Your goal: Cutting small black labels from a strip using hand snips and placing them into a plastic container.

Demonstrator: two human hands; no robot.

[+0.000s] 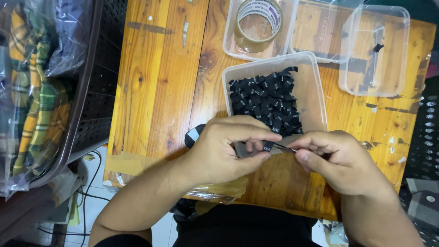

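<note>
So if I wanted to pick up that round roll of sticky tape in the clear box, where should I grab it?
Come straight down from above. The tape roll lies flat in an open clear tub, with its hole facing up. Probably best to put fingers inside the hole and a thumb on the outer edge, pinching the ring's wall. The tub walls stand close around it, so a sideways reach looks awkward.

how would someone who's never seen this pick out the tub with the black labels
Start at the wooden table, where several clear plastic tubs sit toward the far edge. The tub of black labels is the one closest to the person, just beyond the left hand and right hand. It alone is heaped with small black tags; one neighbour holds a tape roll.
</note>
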